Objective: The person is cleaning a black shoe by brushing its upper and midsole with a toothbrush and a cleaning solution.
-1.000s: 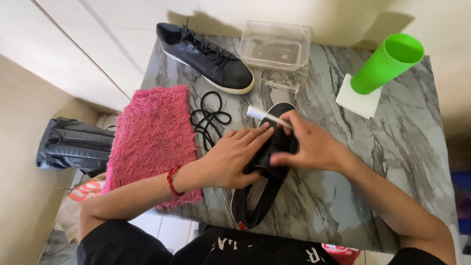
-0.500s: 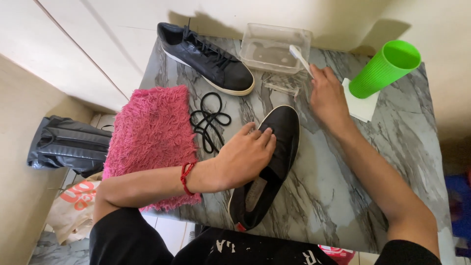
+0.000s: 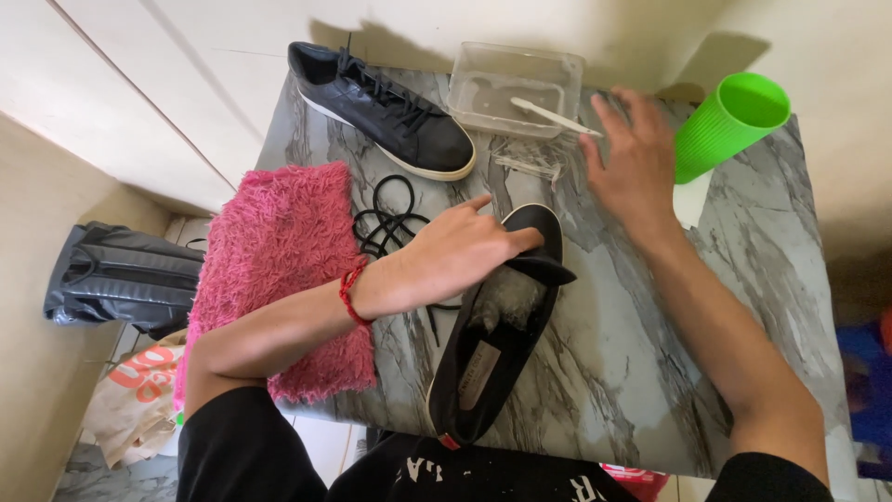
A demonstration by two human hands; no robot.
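Left fingers: the left hand [image 3: 455, 251] is pressing down on the unlaced black shoe [image 3: 492, 344], fingers curled over its collar, folding the tongue out at 3 o'clock.
Right fingers: the right hand [image 3: 632, 167] is hovering with fingers spread and loose, gripping nothing; the white toothbrush [image 3: 553, 116] is lying just off its fingertips at 10 o'clock.
Toothbrush: thin white plastic handle, its head resting inside the clear plastic tub [image 3: 516, 88], handle sticking out over the rim.
Shoe in hand: sitting mid-counter, toe pointing to 12 o'clock, matte black upper, pale sole edge, grey lining showing inside.
Progress: laces are already out, the black laces [image 3: 390, 218] coiling loosely at 9 o'clock of the toe; I'd judge the brushing is underway, not finished.
Left to do: the second black shoe [image 3: 381, 107], at 11 o'clock, is laced and looking untouched.
Pink towel [image 3: 283, 260]: shaggy, thick, draping over the counter's 9 o'clock edge.
Green cup [image 3: 729, 125]: ribbed plastic, tilting at 2 o'clock.
Counter [image 3: 632, 353]: grey marbled, glossy, smooth.
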